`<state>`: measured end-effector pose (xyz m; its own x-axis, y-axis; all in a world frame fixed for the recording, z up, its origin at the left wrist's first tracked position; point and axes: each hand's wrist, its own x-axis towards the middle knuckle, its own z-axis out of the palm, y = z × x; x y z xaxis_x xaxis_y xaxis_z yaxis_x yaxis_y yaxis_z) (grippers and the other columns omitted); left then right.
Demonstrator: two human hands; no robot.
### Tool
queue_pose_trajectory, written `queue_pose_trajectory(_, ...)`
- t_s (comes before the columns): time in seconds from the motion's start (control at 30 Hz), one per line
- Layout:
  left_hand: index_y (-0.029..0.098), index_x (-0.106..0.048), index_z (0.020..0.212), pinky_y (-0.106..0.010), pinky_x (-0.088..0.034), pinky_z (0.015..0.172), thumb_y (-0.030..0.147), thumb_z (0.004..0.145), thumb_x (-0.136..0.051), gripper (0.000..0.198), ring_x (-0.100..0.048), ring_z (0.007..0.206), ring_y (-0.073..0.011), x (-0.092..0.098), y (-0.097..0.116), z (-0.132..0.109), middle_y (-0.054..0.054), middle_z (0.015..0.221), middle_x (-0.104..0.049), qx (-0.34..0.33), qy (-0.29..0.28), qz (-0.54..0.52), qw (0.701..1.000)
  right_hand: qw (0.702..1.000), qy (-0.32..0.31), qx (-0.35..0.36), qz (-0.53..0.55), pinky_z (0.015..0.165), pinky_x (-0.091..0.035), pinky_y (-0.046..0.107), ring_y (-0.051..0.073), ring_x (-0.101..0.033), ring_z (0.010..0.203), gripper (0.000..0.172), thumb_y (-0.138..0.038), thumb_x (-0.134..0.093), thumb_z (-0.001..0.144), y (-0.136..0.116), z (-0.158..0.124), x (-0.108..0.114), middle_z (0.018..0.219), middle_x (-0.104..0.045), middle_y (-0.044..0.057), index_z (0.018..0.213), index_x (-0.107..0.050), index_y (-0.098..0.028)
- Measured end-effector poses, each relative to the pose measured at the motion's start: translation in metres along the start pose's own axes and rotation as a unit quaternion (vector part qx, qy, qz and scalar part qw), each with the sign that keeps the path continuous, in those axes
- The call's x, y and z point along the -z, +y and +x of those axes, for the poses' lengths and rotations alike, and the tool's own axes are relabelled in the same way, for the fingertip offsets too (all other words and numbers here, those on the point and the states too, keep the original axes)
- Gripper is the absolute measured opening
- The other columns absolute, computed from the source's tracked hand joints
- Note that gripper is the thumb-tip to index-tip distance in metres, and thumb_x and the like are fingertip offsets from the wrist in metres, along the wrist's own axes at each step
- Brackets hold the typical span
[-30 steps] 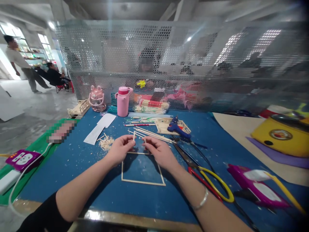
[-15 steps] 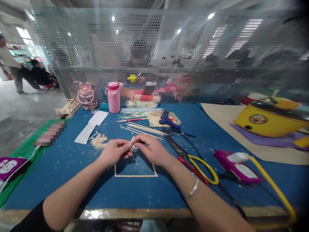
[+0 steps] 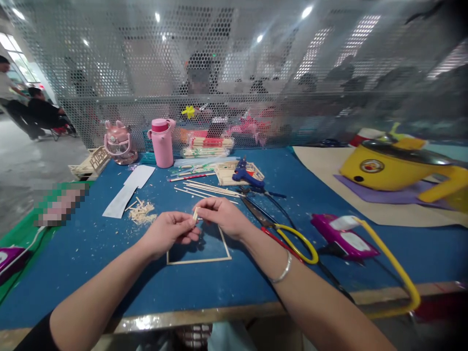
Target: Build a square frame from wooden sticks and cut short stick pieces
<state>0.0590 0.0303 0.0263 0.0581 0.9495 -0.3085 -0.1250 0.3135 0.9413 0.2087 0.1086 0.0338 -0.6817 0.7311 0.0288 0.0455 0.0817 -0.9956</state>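
Pinching a short stick (image 3: pixel 195 213) of pale, squared wood narrowly between thumb and fingers of the left hand (image 3: pixel 166 234), over the far part of a thin wooden frame (image 3: pixel 199 261). Gripping narrowly at the same spot with thumb and fingertips of the right hand (image 3: pixel 224 217); hard to tell whether on one piece or two. As for the wooden frame, resting flat on a smooth, crumb-flecked blue table (image 3: pixel 212 287), straight-sided and sharp at the near corners, partly hidden by the hands.

Left of the frame, a loose heap of splintery wood chips (image 3: pixel 142 213) and, farther out, flat white paper strips (image 3: pixel 127 192). Beyond the frame, slim straight sticks (image 3: pixel 212 189), a blue plastic glue gun (image 3: pixel 248 175) and a matte pink bottle (image 3: pixel 163 146). Right of the frame, scissors (image 3: pixel 298 241) with looped red and yellow handles, then a glossy purple socket block (image 3: pixel 345 236). Farthest right of the frame, a rounded yellow pot (image 3: pixel 398 168) with a round badge, lettering too small to read.
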Motion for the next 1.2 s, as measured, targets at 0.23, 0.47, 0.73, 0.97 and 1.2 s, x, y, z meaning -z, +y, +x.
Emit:
queue_pose_trajectory(0.23,0.012,-0.068,0.077,-0.02,-0.046,0.061,0.05,0.064,-0.07,0.041,-0.06,0.065,-0.0093,0.002,-0.001,0.0,-0.007,0.079,-0.069,-0.007,-0.037,-0.001,0.999,1.0,-0.018,-0.003,-0.023,0.059,-0.042,0.026,0.01,-0.052,0.055,0.019,-0.034,-0.063,0.067,0.001,0.0,-0.004,0.059,-0.06,-0.001,0.066,-0.061,-0.014)
queue_pose_trajectory(0.47,0.012,-0.067,0.077,-0.017,-0.044,0.055,0.041,0.064,-0.073,0.032,-0.058,0.058,-0.0067,-0.001,-0.002,0.003,-0.003,0.07,-0.068,-0.026,0.01,0.01,1.0,0.981,0.042,0.081,-0.173,0.061,-0.043,0.023,0.011,-0.054,0.065,0.022,-0.033,-0.052,0.078,-0.002,0.005,0.011,0.076,-0.063,0.002,0.085,-0.063,-0.015)
queue_pose_trajectory(0.73,0.011,-0.065,0.083,-0.012,-0.044,0.046,0.025,0.076,-0.066,0.016,-0.06,0.052,-0.005,0.005,0.005,0.005,-0.004,0.077,-0.07,-0.03,0.101,-0.05,0.993,0.839,0.105,-0.037,-0.533,0.062,-0.038,0.023,0.015,-0.058,0.069,0.01,-0.015,-0.057,0.073,-0.003,0.033,0.069,0.07,-0.066,0.005,0.069,-0.066,-0.014)
queue_pose_trajectory(0.97,0.012,-0.063,0.086,-0.01,-0.045,0.043,0.015,0.082,-0.057,0.007,-0.062,0.053,-0.0051,0.004,0.003,0.009,-0.006,0.078,-0.07,-0.004,0.12,-0.101,0.988,0.791,0.05,-0.081,-0.604,0.066,-0.041,0.025,0.021,-0.063,0.083,0.012,-0.021,-0.057,0.077,0.018,0.041,0.05,0.086,-0.069,0.01,0.077,-0.068,-0.017)
queue_pose_trajectory(1.2,0.01,-0.063,0.081,-0.01,-0.048,0.047,0.011,0.082,-0.057,0.006,-0.064,0.06,-0.0067,0.002,0.002,0.01,-0.008,0.08,-0.07,-0.015,0.119,-0.137,0.983,0.801,0.062,-0.083,-0.589,0.08,-0.041,0.033,0.028,-0.059,0.098,0.018,-0.008,-0.048,0.08,0.015,0.033,0.038,0.101,-0.064,0.023,0.087,-0.064,-0.008)
